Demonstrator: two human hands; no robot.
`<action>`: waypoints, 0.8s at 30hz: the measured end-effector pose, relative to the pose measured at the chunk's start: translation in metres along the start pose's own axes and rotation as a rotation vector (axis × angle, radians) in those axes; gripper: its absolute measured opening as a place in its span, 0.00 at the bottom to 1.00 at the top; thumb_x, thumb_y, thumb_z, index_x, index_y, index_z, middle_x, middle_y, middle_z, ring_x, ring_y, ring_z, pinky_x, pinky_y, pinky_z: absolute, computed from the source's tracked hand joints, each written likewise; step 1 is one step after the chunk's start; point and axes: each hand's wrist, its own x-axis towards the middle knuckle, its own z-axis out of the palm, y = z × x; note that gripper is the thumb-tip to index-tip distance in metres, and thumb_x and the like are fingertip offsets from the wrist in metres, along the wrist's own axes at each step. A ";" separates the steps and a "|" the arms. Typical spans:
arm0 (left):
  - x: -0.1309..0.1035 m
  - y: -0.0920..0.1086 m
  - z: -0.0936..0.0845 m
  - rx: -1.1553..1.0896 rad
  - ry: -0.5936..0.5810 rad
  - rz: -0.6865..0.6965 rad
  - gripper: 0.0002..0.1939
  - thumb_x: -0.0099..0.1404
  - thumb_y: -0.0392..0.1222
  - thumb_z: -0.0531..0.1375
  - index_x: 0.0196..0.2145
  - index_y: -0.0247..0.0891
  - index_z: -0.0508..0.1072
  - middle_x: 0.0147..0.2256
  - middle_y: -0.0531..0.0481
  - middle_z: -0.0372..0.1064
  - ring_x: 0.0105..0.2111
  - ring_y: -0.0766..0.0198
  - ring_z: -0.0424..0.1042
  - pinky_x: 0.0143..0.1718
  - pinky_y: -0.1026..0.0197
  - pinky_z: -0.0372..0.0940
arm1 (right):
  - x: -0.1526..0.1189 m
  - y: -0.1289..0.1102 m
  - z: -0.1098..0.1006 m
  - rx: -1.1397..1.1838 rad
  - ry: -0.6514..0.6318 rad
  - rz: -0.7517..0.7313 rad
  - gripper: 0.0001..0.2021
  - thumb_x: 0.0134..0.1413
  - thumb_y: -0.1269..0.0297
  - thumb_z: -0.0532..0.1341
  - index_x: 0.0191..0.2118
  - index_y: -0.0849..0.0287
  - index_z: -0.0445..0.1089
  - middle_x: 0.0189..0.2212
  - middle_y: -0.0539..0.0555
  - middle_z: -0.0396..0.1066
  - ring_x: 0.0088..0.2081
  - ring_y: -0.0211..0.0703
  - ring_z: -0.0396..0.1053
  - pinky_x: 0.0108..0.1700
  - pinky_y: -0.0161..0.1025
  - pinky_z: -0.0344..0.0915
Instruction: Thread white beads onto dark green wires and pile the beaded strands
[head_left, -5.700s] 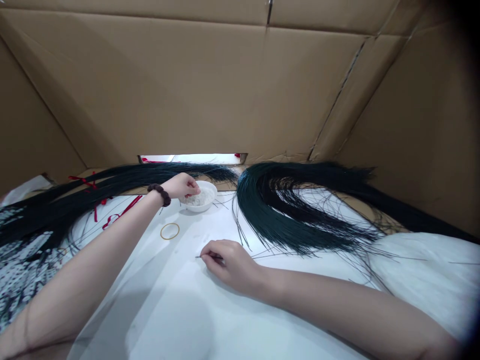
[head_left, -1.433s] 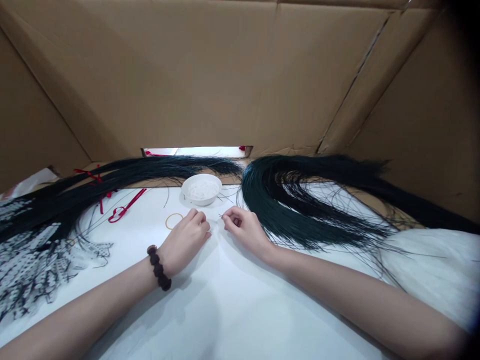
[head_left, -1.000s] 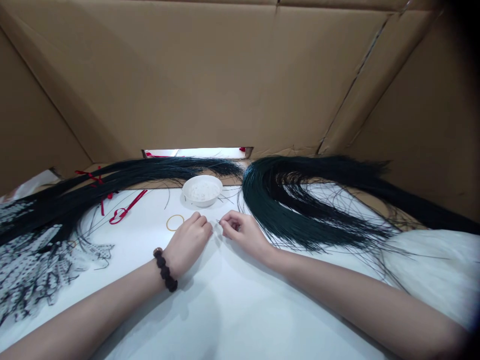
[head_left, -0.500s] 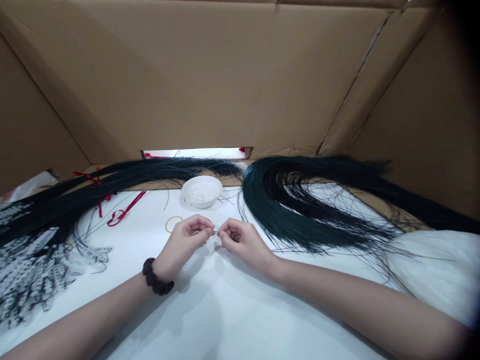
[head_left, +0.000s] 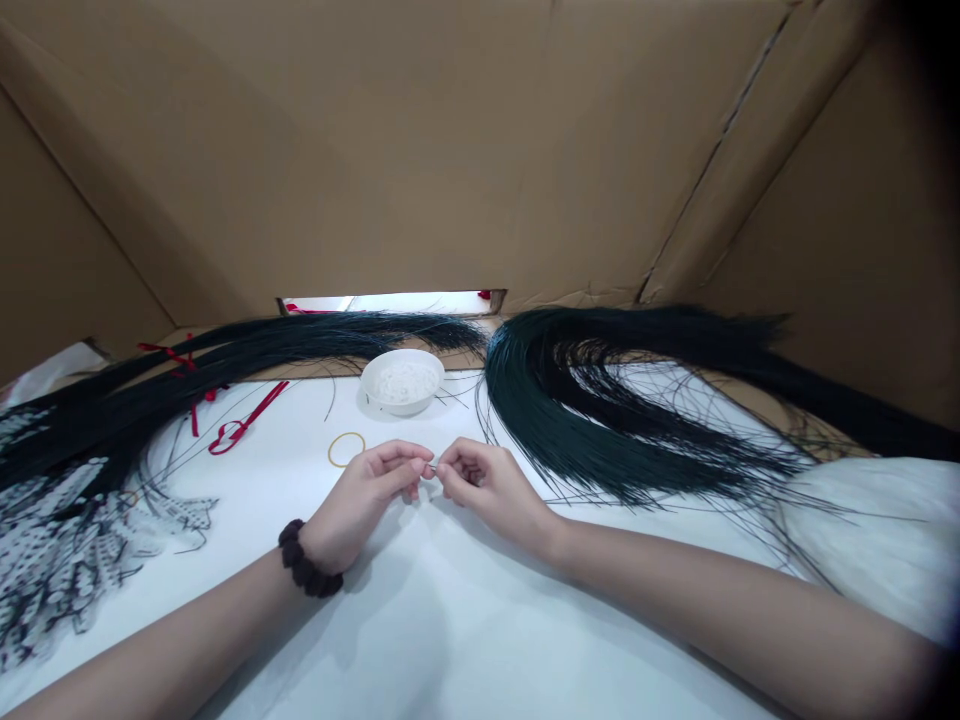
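Close together over the white table [head_left: 480, 640], both my hands pinch at one spot. A short bit of thin dark strand [head_left: 433, 469] shows between the fingertips; the rest of it is hidden by the fingers. My left hand [head_left: 371, 495], with a dark scrunchie [head_left: 306, 562] on the wrist, is closed on one side of it. My right hand [head_left: 491, 490] pinches the other side with thumb and forefinger. Just beyond them stands a white bowl [head_left: 403, 402] of small whitish pieces, too small to name. A yellow rubber band [head_left: 347, 450] lies beside my left hand.
A looped bundle of dark green strands [head_left: 555, 430] lies right. Another bundle [head_left: 247, 350] runs left, tied with red ribbon [head_left: 247, 420], with white-dotted ends [head_left: 75, 530]. White plastic [head_left: 877, 530] lies far right. Cardboard walls [head_left: 420, 150] with a low slot enclose the table.
My left hand has shifted down very slightly, its fingers still pinched by the right hand's. The view has tilted a little; the bowl, ribbon and bundles stay in place.
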 end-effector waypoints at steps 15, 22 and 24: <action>-0.002 -0.001 0.002 0.079 -0.015 0.005 0.08 0.54 0.41 0.58 0.31 0.35 0.70 0.24 0.53 0.62 0.25 0.68 0.58 0.30 0.64 0.53 | 0.003 0.002 0.000 0.059 -0.030 0.046 0.04 0.45 0.72 0.53 0.23 0.63 0.62 0.19 0.47 0.60 0.22 0.32 0.58 0.25 0.30 0.54; -0.001 0.000 0.003 0.080 -0.012 0.003 0.08 0.54 0.41 0.58 0.31 0.34 0.70 0.25 0.52 0.63 0.25 0.68 0.59 0.31 0.64 0.55 | 0.003 0.002 0.000 0.085 -0.041 0.050 0.04 0.44 0.72 0.53 0.23 0.63 0.62 0.19 0.47 0.60 0.22 0.31 0.58 0.25 0.29 0.54; -0.002 -0.001 0.003 0.080 -0.011 0.005 0.08 0.54 0.40 0.58 0.31 0.34 0.70 0.25 0.52 0.63 0.25 0.68 0.59 0.31 0.64 0.55 | 0.003 0.002 0.000 0.088 -0.042 0.062 0.04 0.44 0.72 0.53 0.23 0.63 0.62 0.19 0.48 0.61 0.22 0.32 0.59 0.25 0.30 0.54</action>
